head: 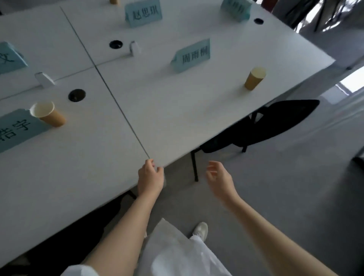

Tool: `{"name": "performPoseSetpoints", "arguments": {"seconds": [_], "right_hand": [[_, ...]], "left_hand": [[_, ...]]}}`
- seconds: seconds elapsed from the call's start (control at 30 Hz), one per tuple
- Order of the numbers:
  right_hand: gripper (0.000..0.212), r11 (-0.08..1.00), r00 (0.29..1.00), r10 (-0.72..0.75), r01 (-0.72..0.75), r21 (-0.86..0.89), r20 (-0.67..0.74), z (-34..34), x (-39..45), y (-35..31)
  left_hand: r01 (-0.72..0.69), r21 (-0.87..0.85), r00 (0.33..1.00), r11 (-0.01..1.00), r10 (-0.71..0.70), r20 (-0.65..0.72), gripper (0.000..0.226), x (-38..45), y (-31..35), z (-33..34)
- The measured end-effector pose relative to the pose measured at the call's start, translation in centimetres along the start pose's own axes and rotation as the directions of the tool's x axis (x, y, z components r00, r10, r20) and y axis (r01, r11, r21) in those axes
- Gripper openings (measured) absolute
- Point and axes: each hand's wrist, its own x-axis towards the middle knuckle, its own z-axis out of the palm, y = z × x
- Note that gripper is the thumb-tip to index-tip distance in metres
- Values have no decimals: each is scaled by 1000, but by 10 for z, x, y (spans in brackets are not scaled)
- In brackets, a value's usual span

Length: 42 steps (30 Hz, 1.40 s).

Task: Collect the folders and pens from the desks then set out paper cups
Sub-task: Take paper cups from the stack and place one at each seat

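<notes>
Two brown paper cups stand on the white desks: one cup (255, 78) near the right edge, another cup (47, 113) at the left beside a blue name card (18, 129). The base of a third cup (114, 1) shows at the top edge. My left hand (150, 177) hangs at the desk's near edge with fingers loosely curled and holds nothing. My right hand (219, 180) hovers over the floor to the right of it, fingers relaxed and empty. I see no folders or pens.
Blue name cards (192, 55) (143, 13) stand on the white desk (177, 110). Round cable holes (76, 95) and small white blocks (44, 79) dot the surface. A black chair (275, 122) is tucked under the right desk. Grey floor lies to the right.
</notes>
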Motion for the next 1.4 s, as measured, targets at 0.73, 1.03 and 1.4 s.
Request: {"name": "performPoseSetpoints", "arguments": {"seconds": [0.73, 1.03, 1.4], "right_hand": [[44, 990, 987, -56, 74, 123, -148, -240, 196, 52], [50, 996, 998, -25, 29, 81, -50, -296, 311, 33], [94, 965, 927, -171, 226, -135, 333, -303, 447, 39]], "left_hand": [[-115, -73, 992, 991, 119, 44, 33, 22, 252, 216], [-158, 106, 987, 982, 154, 43, 43, 98, 348, 257], [-27, 437, 995, 899, -15, 94, 70, 140, 355, 301]]}}
